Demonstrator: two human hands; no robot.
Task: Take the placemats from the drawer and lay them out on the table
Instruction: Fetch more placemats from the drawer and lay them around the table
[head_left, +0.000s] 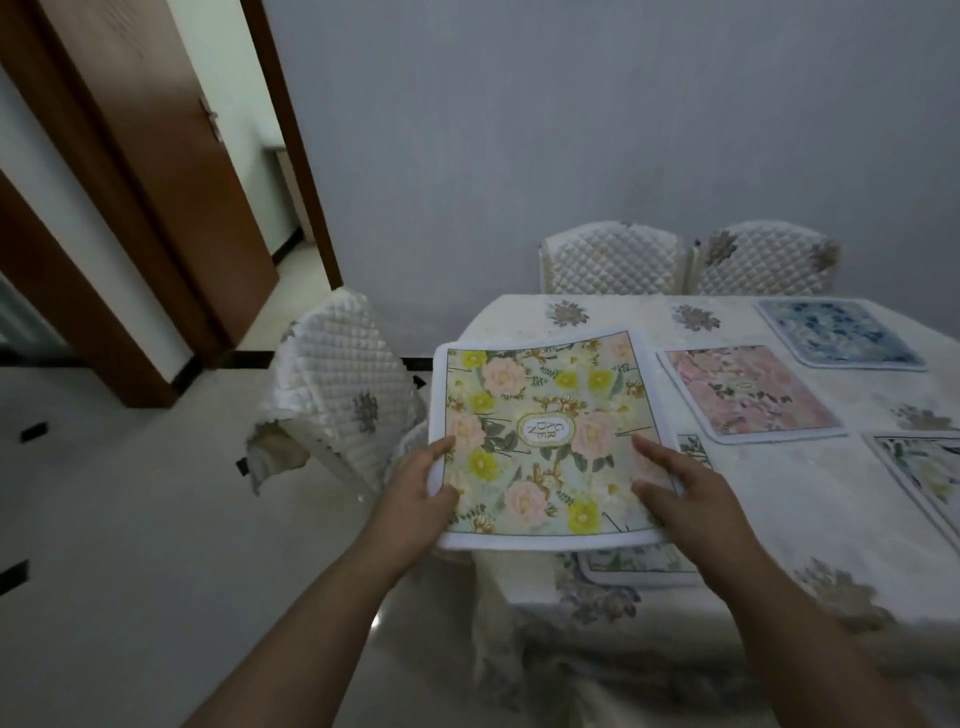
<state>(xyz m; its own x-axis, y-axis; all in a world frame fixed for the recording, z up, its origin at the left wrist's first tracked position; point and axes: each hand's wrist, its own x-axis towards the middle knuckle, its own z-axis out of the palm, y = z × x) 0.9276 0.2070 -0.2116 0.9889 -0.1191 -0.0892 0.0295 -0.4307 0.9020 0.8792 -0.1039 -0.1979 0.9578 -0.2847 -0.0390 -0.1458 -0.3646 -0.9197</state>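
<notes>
Placemat (545, 436) with yellow and pink flowers and a "GARDEN" label at its middle, white-bordered, held flat above the near left corner of the table (613, 322). Gripped at its near left edge by the left hand (421, 499), thumb on top and fingers tucked underneath. Gripped at its near right edge by the right hand (680, 499), thumb and fingers pressed on the printed face, palm closed over the border. Slightly bowed, far edge reaching over the tabletop, near edge hanging past the table's side.

Directly beneath it, lying on the cloth, another mat (639, 566), mostly hidden, only its near and right edges showing. To the right, a pink floral mat (748, 389) flat on the table. Farther right and far, a blue mat (836, 332). At the right edge of view, a pale floral mat (924, 478), cut off by the frame.

Cream tablecloth with grey flower motifs draping over the table's near side. Quilted chair (337, 374) just left of the table; two more quilted chairs (685, 260) at the far side against the grey wall. Brown door (171, 171) standing open at far left.
</notes>
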